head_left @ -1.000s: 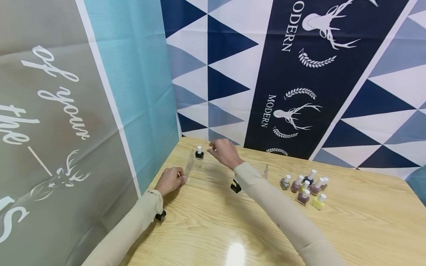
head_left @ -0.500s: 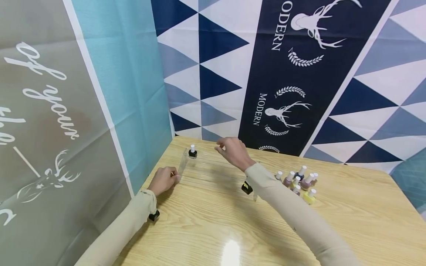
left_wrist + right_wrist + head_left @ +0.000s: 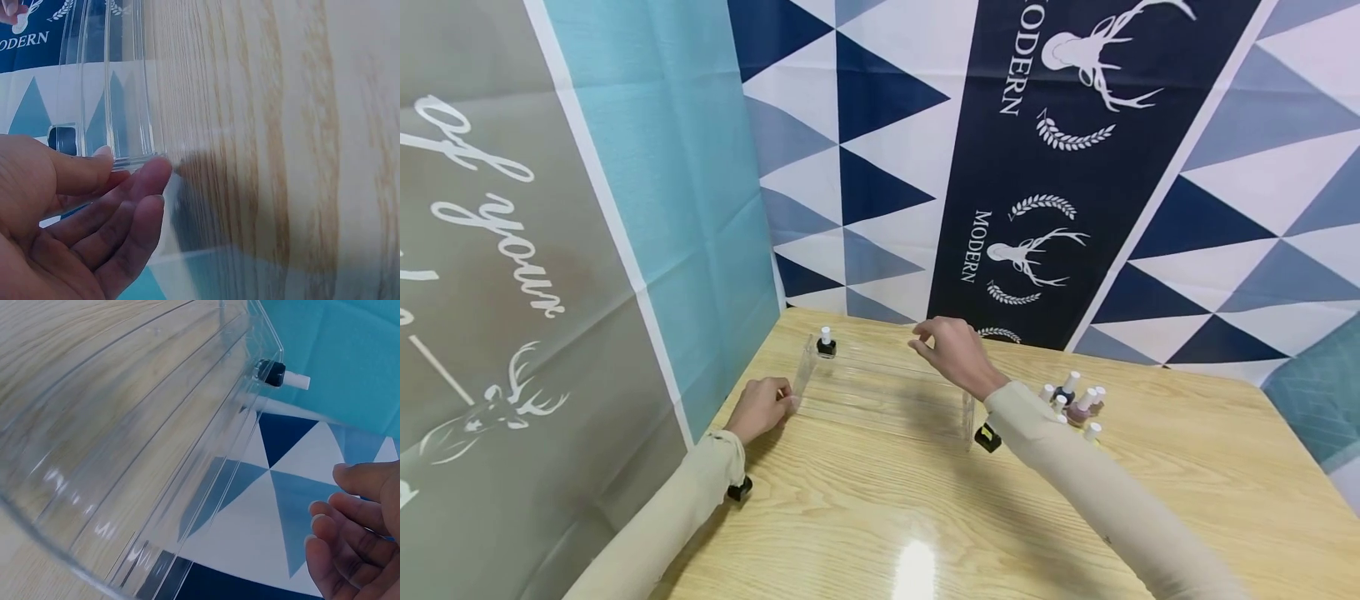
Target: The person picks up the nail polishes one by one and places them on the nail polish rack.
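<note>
A clear stepped plastic rack (image 3: 880, 397) lies on the wooden table. At its back left corner stands a nail polish bottle (image 3: 827, 345) with dark polish and a white cap, also visible in the right wrist view. My left hand (image 3: 762, 408) pinches the rack's left end between thumb and fingers, as the left wrist view shows (image 3: 94, 206). Over the rack's right part hovers my right hand (image 3: 958, 357). Its fingers are loosely bent with nothing between them, seen in the right wrist view apart from the rack.
Several nail polish bottles (image 3: 1081, 408) with white caps stand grouped to the right, partly behind the right sleeve (image 3: 1075, 467). Patterned cloth (image 3: 887, 167) hangs along the back, and a grey and turquoise cloth (image 3: 700, 208) along the left of the wooden table (image 3: 850, 517).
My right hand has moved right, away from the dark bottle, which stays in the rack. My left hand keeps its hold on the rack's end. The head view has shifted slightly right.
</note>
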The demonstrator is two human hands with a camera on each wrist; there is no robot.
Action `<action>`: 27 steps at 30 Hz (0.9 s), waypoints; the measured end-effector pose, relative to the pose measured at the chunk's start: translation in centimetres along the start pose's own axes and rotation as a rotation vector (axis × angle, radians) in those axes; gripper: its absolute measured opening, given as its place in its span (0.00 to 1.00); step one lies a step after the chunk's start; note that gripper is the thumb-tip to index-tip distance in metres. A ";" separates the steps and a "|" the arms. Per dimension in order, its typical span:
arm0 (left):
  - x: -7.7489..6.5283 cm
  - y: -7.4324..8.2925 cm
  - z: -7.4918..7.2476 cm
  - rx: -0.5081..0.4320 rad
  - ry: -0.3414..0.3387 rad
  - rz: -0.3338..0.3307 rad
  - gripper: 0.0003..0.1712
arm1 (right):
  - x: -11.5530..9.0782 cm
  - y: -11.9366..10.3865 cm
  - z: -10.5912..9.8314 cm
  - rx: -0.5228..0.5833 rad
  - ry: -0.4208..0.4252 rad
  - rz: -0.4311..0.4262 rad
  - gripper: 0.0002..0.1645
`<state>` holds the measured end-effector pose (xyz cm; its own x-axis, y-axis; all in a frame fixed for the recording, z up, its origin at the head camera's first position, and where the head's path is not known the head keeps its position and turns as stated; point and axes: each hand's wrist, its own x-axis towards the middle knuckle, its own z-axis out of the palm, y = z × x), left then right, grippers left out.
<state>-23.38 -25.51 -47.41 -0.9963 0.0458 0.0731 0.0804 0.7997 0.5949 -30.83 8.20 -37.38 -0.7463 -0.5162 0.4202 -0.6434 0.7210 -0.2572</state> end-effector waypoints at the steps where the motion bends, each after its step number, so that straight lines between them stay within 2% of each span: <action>1: 0.0 0.0 0.0 0.008 0.006 0.002 0.10 | -0.2 0.2 -0.2 -0.001 0.001 0.000 0.12; 12: -0.1 0.3 0.1 0.028 0.015 0.016 0.09 | -2.7 2.2 -1.5 -0.005 0.029 0.016 0.11; 27: -0.2 0.3 -0.1 0.005 -0.014 0.012 0.10 | -6.8 4.8 -3.0 -0.034 0.000 0.036 0.11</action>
<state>-23.17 -25.37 -47.17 -0.9956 0.0640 0.0687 0.0922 0.8019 0.5902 -28.34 16.55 -38.85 -0.7690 -0.4893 0.4114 -0.6098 0.7546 -0.2425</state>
